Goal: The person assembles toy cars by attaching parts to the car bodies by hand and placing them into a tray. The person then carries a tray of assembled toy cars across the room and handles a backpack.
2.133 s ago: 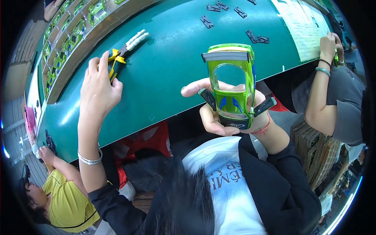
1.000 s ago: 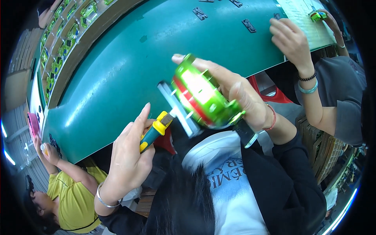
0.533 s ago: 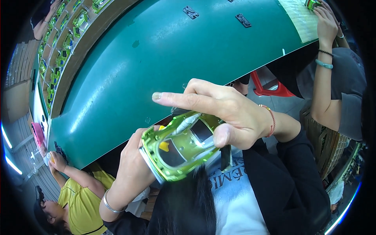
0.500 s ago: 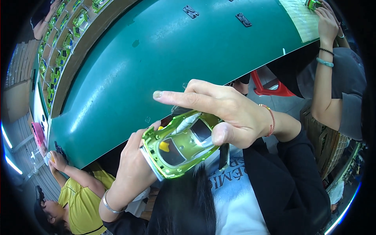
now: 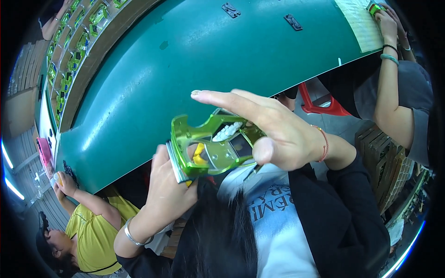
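Right hand: our right hand (image 5: 282, 139) grips the green toy car shell (image 5: 208, 146) from above, forefinger stretched out straight, thumb pressed on its near side.
Left hand: our left hand (image 5: 169, 190) closes around a yellow-handled tool (image 5: 198, 155) beneath the shell.
Hidden: the tool's tip and most of its handle sit behind the shell.
Where: shell held up at chest height, off the green tabletop (image 5: 194, 60).
Change: half a second ago the shell sat lower; it now lies flatter.
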Tool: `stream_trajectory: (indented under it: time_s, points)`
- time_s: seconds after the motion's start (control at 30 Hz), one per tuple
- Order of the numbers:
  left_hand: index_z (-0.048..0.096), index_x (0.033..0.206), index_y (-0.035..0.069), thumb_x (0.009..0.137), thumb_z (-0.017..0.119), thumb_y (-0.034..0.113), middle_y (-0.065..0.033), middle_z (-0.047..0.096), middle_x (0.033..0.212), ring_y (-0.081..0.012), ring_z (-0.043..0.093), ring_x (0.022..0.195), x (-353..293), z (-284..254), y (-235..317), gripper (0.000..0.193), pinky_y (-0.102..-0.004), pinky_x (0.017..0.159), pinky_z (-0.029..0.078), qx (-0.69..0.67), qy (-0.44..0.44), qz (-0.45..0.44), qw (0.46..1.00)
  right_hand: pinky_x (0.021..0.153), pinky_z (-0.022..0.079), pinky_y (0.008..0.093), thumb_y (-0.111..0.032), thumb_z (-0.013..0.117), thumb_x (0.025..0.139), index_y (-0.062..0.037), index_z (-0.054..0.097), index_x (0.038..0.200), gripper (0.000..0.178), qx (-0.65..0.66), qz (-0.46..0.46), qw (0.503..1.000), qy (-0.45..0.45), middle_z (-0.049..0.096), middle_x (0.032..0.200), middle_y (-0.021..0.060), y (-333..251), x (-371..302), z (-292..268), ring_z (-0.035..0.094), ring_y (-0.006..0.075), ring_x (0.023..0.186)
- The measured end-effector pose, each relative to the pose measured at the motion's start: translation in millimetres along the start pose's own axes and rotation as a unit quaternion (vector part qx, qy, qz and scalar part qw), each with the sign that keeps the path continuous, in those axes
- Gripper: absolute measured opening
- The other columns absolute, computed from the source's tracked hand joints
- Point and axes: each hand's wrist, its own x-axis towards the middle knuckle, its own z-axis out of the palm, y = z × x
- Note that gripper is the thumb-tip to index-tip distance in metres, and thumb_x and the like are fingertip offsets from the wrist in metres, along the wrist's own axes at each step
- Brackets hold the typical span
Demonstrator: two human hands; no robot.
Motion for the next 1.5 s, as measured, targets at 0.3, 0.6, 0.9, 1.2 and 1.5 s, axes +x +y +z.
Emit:
stream_trajectory:
  time_s: [0.3,0.6,0.9,1.2,1.5]
  points:
    - [0.056,0.141,0.001,0.086,0.063,-0.004,-0.0238,0.071,0.115,-0.0397,0.069,0.108,-6.4,-43.4,14.2,0.056,-0.0403,0.092,0.052,-0.1,-0.108,-0.173,0.974,0.093,0.054,0.0319,-0.082,0.035,0.098,0.0028,0.051,0.147,0.098,0.215,0.145,0.965,0.045,0.064,0.125,0.0143,0.5,-1.0,-0.4,0.064,0.0207,0.105]
    - [0.05,0.149,0.002,0.1,0.06,-0.001,-0.0074,0.067,0.116,-0.0107,0.058,0.098,-21.5,-49.0,-23.3,0.049,-0.0245,0.089,0.048,-0.146,0.048,-0.268,0.951,0.034,0.037,0.0217,-0.096,0.018,0.087,0.0114,0.031,0.154,0.127,0.727,0.183,0.66,-0.049,0.053,0.105,0.0236,7.6,6.8,-10.8,0.047,0.0102,0.043]
    - [0.052,0.146,0.004,0.101,0.069,0.026,-0.0196,0.062,0.125,-0.0378,0.06,0.115,-11.7,-44.3,-83.2,0.053,-0.0446,0.1,0.047,0.156,0.128,-0.225,0.953,0.035,0.038,0.0217,-0.095,0.02,0.088,0.0116,0.03,0.155,0.126,0.729,0.189,0.655,-0.051,0.056,0.106,0.0264,4.4,8.6,-7.1,0.048,0.0108,0.043]
    - [0.048,0.15,0.001,0.094,0.076,0.031,-0.0211,0.049,0.142,-0.0409,0.05,0.131,16.7,-58.7,-61.0,0.069,-0.0484,0.111,0.04,0.207,0.281,-0.11,0.931,0.06,0.051,0.0209,-0.076,0.048,0.097,0.0024,0.048,0.148,0.094,0.432,0.155,0.888,-0.015,0.068,0.113,0.0153,-2.7,14.8,-17.3,0.063,0.0099,0.083]
    - [0.068,0.1,0.003,0.079,0.083,0.011,-0.0136,0.067,0.114,-0.0311,0.069,0.096,37.6,-74.1,-19.8,0.027,-0.0403,0.078,0.058,0.03,0.155,0.227,0.961,0.08,0.054,0.034,-0.03,0.091,0.077,0.0036,0.065,0.119,0.06,-0.162,0.0,0.984,-0.069,0.067,0.097,0.0134,-31.1,74.7,-28.8,0.068,0.0272,0.088]
